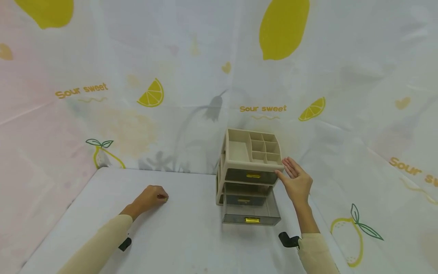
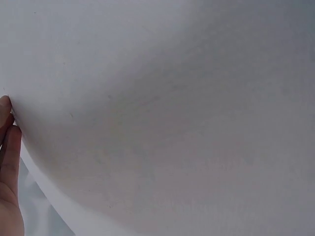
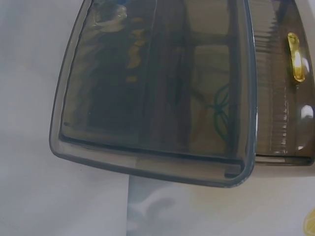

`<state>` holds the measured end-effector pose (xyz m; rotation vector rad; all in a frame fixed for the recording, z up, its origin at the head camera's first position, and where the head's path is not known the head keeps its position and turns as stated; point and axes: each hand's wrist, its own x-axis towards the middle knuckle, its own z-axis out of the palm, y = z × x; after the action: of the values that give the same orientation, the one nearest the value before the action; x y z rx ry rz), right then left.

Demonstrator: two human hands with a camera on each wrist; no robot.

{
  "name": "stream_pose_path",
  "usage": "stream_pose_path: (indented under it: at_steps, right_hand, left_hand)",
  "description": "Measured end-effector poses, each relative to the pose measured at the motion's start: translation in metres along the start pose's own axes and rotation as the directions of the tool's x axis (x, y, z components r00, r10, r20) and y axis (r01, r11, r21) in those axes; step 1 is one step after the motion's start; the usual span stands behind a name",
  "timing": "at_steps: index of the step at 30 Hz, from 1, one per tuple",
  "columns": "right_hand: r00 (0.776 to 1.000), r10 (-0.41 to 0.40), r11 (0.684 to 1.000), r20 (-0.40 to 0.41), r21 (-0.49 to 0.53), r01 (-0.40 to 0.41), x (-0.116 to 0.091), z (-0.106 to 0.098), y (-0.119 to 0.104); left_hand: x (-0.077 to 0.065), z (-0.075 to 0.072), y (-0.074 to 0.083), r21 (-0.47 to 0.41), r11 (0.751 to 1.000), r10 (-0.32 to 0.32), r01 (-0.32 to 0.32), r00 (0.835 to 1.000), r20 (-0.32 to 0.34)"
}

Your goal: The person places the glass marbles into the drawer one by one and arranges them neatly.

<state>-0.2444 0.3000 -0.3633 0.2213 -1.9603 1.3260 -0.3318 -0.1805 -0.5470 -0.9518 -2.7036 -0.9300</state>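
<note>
A beige desktop organizer stands on the white table at centre right, its top divided into compartments. Its grey see-through middle drawer is pulled out toward me and looks bare inside; this drawer fills much of the right wrist view. The top drawer is closed. My right hand is at the organizer's right front corner, thumb against the front and straight fingers along the side. Off to the left, my left hand rests on the table with fingers loosely bent down; its fingertips meet the tabletop.
A lemon-print sheet hangs behind the table and along both sides. The white tabletop stretches between the left hand and the organizer. A gold handle on another drawer shows beside the pulled-out drawer.
</note>
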Motion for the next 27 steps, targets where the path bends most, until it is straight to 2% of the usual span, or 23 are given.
stream_pose_path:
  at_steps: [7,15,23,27]
  right_hand:
    - [1.0,-0.005,1.0,-0.004,-0.017,0.005,0.0,0.0,0.0]
    - [1.0,0.015,1.0,-0.001,-0.024,-0.015,0.0,-0.001,-0.002]
    - [1.0,0.013,1.0,-0.012,0.011,-0.012,0.0,-0.001,0.012]
    - [1.0,0.008,1.0,-0.002,0.01,-0.008,-0.001,0.0,0.004]
  left_hand:
    - [0.0,0.0,0.0,0.019,1.0,0.024,-0.024,1.0,-0.02]
    - [0.0,0.001,0.0,0.016,0.998,-0.056,0.056,0.998,-0.006]
    - [-0.002,0.002,-0.003,0.009,0.999,-0.034,0.035,0.999,-0.023]
    - [-0.004,0.002,-0.004,-0.033,0.997,-0.076,0.074,0.996,-0.043]
